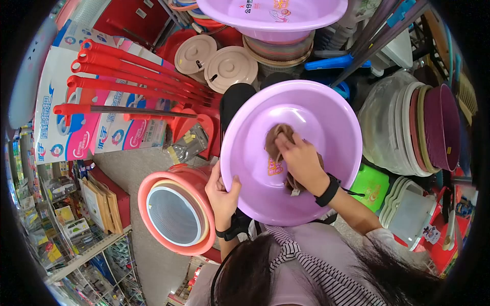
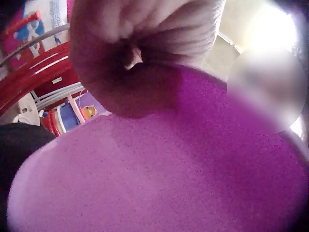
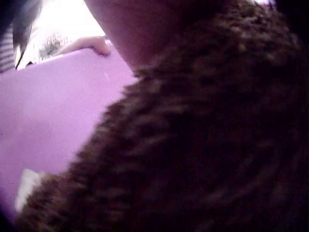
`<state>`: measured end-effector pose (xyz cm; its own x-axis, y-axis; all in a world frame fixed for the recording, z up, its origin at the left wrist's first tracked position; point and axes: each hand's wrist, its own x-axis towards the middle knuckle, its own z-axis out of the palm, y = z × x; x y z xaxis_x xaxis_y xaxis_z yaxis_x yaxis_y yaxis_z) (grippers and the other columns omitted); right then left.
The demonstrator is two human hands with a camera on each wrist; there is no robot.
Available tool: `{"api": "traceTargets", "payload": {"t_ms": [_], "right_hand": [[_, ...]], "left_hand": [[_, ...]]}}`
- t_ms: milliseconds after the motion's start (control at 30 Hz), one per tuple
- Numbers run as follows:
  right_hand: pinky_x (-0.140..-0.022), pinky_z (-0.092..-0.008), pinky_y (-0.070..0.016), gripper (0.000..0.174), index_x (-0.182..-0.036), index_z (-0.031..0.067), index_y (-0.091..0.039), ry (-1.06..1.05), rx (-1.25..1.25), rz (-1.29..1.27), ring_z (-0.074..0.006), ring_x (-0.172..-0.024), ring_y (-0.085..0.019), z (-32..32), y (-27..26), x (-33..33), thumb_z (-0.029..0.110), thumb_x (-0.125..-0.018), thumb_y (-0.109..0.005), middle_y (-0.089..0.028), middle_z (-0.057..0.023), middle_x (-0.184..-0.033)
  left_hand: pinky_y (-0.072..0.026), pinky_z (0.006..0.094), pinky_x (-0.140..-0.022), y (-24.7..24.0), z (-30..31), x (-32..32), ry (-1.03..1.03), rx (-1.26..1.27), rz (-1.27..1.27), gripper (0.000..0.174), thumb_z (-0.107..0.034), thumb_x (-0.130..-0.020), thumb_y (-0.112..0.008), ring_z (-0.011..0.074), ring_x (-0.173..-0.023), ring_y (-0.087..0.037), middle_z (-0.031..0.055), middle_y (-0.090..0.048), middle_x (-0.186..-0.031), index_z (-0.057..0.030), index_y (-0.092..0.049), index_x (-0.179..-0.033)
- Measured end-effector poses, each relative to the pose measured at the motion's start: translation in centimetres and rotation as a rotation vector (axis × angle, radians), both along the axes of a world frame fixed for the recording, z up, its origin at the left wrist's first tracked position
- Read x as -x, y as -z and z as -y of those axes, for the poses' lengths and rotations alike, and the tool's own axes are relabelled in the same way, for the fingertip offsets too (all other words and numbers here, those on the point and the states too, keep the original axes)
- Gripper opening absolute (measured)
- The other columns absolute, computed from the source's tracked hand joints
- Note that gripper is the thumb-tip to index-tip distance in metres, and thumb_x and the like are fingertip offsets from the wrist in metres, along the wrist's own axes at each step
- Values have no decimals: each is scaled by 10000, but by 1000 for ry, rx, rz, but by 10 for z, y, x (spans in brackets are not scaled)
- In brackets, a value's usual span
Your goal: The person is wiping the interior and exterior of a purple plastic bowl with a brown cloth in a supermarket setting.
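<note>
A round purple plastic basin (image 1: 326, 107) is tilted in front of the person, its inside facing up. The left hand (image 1: 223, 198) grips its rim at the lower left, thumb inside and fingers behind the wall. Inside the basin, the right hand (image 1: 304, 164) holds a bunched brown cloth (image 1: 278, 138) against the bottom, beside a printed orange motif. Up close in the right wrist view, the cloth (image 3: 193, 154) looks fluffy, with a pale label (image 3: 28, 186) at its edge. The left thumb (image 3: 94, 44) shows over the rim there. Beneath the left hand in its wrist view spreads the basin's wall (image 2: 120, 169).
Another purple basin (image 1: 306, 14) sits on a stack ahead. Red-handled tools (image 1: 138, 86) lean at the left above nested coral basins (image 1: 148, 224). Lidded beige buckets (image 1: 232, 69) stand beyond. Stacked tubs (image 1: 408, 127) and a green plastic item (image 1: 370, 188) crowd the right.
</note>
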<state>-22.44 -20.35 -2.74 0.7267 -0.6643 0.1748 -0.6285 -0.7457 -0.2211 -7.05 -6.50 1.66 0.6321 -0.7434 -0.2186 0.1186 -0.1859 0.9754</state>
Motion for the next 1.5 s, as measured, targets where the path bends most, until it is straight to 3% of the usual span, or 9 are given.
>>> {"api": "traceTargets", "payload": {"t_ms": [233, 500, 767, 900, 967, 1000, 1300, 1400, 1500], "right_hand": [[-644, -418, -493, 120, -806, 95, -652, -544, -545, -69, -277, -830, -589, -15, 5, 24, 124, -694, -621, -634, -79, -790], [-685, -410, -520, 254, -922, 132, -673, -65, -332, 215, -291, -865, -582, 11, -6, 1, 57, -692, -594, -656, -17, -845], [-722, -410, -512, 367, -1008, 141, -697, -509, -702, -38, -279, -924, -569, 5, 17, 14, 52, -665, -601, -681, -4, -945], [-711, -403, -510, 406, -1024, 140, -699, -249, -700, -155, -286, -890, -562, 29, -6, 14, 23, -656, -575, -682, 8, -1030], [-703, -394, -510, 407, -1030, 129, -692, -150, -504, 140, -288, -862, -553, 26, -5, 6, 4, -664, -562, -674, -7, -1024], [-698, -408, -520, 342, -999, 125, -688, -142, -426, 193, -306, -850, -578, 21, -1, -1, 5, -705, -562, -643, -77, -864], [-808, -451, -477, 380, -1047, 216, -689, -388, -745, -121, -332, -983, -578, 23, 0, 22, 45, -728, -570, -627, -153, -978], [-782, -440, -494, 361, -1035, 200, -694, -251, -715, -296, -329, -978, -579, 40, -18, 23, 53, -731, -571, -632, -152, -975], [-755, -420, -510, 383, -1065, 194, -683, 55, -397, -12, -319, -947, -583, 48, -15, 20, 37, -740, -557, -643, -119, -926]], "left_hand": [[-469, 185, -693, 5, -2, -3, 48, 25, 0, 463, 69, -842, -564, 59, -791, -594, 61, -644, -954, 92, -448, -1289], [-470, 196, -716, 13, -2, -4, 30, 31, 28, 423, 65, -852, -555, 63, -819, -583, 55, -623, -992, 80, -468, -1266], [-465, 182, -685, 9, -2, -11, 80, -19, 66, 492, 75, -846, -557, 55, -796, -580, 53, -631, -972, 86, -422, -1319], [-469, 191, -719, 10, 1, -4, 33, 10, 45, 477, 76, -844, -556, 67, -818, -588, 66, -634, -995, 91, -431, -1305], [-468, 192, -728, 11, 3, -4, 17, 12, 38, 472, 76, -844, -554, 68, -823, -589, 70, -635, -1000, 91, -436, -1300], [-468, 193, -731, 11, 4, -6, 31, 24, 42, 470, 76, -844, -555, 67, -829, -589, 72, -637, -999, 90, -438, -1299], [-470, 186, -679, 11, -1, -5, 26, 1, 17, 450, 70, -846, -562, 54, -771, -589, 56, -647, -936, 88, -454, -1282], [-462, 181, -648, 12, -1, -2, 41, 13, 43, 435, 77, -843, -564, 45, -739, -575, 41, -640, -904, 86, -463, -1265], [-462, 185, -654, 10, -2, 1, 48, 1, 1, 456, 87, -837, -556, 49, -740, -575, 44, -638, -906, 86, -452, -1280]]}}
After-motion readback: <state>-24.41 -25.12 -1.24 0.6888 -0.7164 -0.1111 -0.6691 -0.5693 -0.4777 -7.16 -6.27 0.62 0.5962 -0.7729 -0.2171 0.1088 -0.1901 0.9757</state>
